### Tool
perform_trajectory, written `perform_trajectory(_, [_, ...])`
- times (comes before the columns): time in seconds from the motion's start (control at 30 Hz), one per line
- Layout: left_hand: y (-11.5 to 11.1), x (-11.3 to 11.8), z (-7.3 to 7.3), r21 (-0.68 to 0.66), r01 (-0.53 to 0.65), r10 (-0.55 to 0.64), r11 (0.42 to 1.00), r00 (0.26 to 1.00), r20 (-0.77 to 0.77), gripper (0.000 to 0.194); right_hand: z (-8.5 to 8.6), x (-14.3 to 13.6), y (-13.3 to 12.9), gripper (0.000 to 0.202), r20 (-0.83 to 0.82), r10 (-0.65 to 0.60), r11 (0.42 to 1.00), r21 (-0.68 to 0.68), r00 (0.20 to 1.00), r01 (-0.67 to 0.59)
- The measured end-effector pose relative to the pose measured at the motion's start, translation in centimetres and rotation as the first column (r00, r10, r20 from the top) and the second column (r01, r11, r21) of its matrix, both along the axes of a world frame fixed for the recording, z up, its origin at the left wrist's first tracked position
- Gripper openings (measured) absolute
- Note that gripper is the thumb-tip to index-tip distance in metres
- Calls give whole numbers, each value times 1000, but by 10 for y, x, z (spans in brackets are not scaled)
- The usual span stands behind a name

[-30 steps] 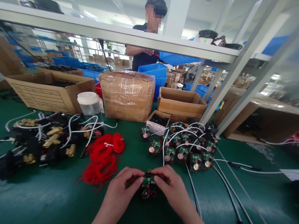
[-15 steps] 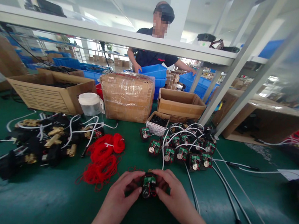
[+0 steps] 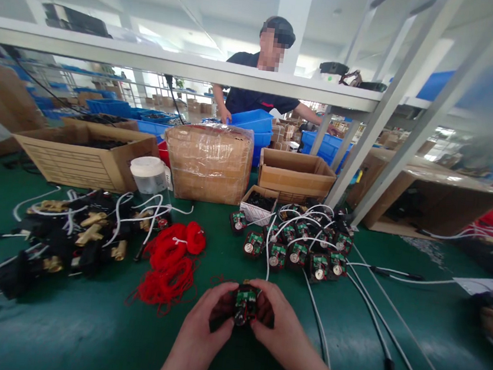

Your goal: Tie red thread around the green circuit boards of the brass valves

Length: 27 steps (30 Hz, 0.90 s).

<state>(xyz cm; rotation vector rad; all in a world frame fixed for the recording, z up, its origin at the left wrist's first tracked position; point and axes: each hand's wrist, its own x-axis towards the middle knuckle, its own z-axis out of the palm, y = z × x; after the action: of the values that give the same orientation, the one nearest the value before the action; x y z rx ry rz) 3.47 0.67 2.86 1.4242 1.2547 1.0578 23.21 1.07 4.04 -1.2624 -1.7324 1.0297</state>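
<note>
Between my two hands is a small black housing with a green circuit board [image 3: 246, 298] facing up, red wires at its side and a round shiny part at the bottom. My left hand [image 3: 209, 317] grips its left side with thumb and fingers. On the opposite side my right hand [image 3: 278, 316] closes on it the same way. Beyond them sits a cluster of similar open circuit-board units [image 3: 299, 251] with white cables. To the left of my hands lies a bundle of red wire [image 3: 169, 271].
Black units with brass valve fittings [image 3: 90, 229] pile up at left. Behind stand a lidded white jar [image 3: 147, 174], a taped carton [image 3: 206, 165], a small box of black parts [image 3: 259, 204] and an open carton [image 3: 296, 176]. A co-worker [image 3: 260, 97] stands across, beyond the shelf [image 3: 175, 64].
My hands keep hold of the circuit-board unit in nearly the same place, with slight finger shifts. The co-worker's outstretched arm has moved further to the right, and the view has shifted slightly.
</note>
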Motion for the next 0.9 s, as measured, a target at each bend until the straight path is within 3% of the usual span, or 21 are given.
perform_trajectory(0.47, [-3,12,-3,-23,-38,40,999,997,73,53,-14,-15,-6,71,-66,-94,996,8,993,94])
perform_trajectory(0.73, [-3,7,4,-111,30,-9,993,984,179,56,0,-3,-5,68,-96,-1,996,-94,995,-8])
perform_trajectory(0.9, [-6,-9,-7,-108,97,-76,989,981,181,71,9,15,-1,76,-76,91,979,-176,993,-103])
